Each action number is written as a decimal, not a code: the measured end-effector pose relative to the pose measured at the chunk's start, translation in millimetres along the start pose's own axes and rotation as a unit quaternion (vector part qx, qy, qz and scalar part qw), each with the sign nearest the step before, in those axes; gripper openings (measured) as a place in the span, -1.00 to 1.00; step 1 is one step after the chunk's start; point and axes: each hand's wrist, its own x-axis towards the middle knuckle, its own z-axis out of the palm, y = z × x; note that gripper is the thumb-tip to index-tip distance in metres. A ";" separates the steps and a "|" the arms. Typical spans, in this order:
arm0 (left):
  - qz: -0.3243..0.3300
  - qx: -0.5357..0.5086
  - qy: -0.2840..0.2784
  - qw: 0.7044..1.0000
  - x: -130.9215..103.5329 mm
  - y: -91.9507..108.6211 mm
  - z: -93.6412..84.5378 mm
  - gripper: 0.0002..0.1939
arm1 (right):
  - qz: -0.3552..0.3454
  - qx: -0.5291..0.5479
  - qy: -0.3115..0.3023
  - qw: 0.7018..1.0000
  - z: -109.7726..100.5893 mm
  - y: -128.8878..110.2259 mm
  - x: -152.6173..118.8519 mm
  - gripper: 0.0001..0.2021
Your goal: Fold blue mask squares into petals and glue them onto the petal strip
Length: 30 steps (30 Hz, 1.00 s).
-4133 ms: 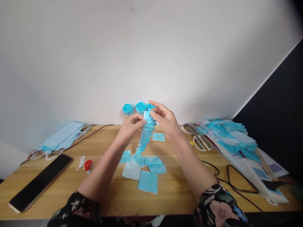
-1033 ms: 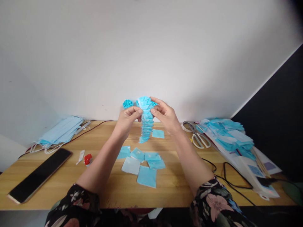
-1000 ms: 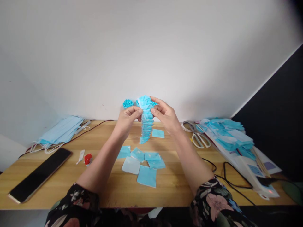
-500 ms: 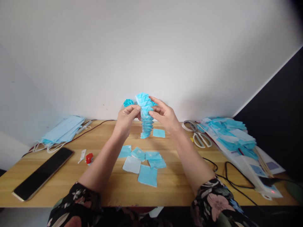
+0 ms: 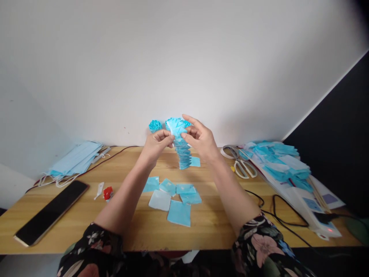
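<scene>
While hanging between both hands, the pleated strip (image 5: 183,152) is pinched by left hand (image 5: 158,144).

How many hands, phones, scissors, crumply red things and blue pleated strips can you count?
Hands, left hand and right hand: 2
Phone: 1
Scissors: 1
Crumpled red thing: 1
Blue pleated strip: 1
Total: 6

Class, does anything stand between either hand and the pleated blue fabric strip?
Nothing visible does: the left hand and right hand both hold the pleated blue fabric strip directly. The flat blue fabric squares lie on the wooden table, clear of both.
</scene>
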 end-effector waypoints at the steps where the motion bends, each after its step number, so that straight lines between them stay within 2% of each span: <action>1: 0.003 0.002 -0.003 1.000 -0.1 0.7 -0.1 -0.76 | -0.001 -0.001 -0.001 1.000 0.1 -0.6 -0.3 -0.41; 6: 0.015 0.002 -0.007 1.000 0.1 2.8 -2.6 -0.79 | 0.009 0.031 -0.009 0.999 -2.1 -2.6 -0.9 -0.41; 14: 0.029 -0.033 0.044 0.998 2.5 -0.2 -6.8 -0.77 | 0.022 0.031 -0.027 0.999 -6.0 -1.5 -0.2 -0.36; 22: 0.013 -0.088 -0.005 0.996 3.7 -4.6 -4.6 -0.59 | 0.009 0.034 -0.004 0.999 -2.9 1.2 1.5 -0.37; 27: 0.010 -0.075 -0.037 0.996 2.2 -5.9 -5.0 -0.71 | 0.008 0.034 -0.005 0.999 -2.8 -0.7 0.7 -0.36; 30: 0.007 -0.080 -0.036 0.996 1.0 -3.9 -3.9 -0.75 | 0.007 0.032 -0.004 0.999 -2.0 0.2 0.5 -0.39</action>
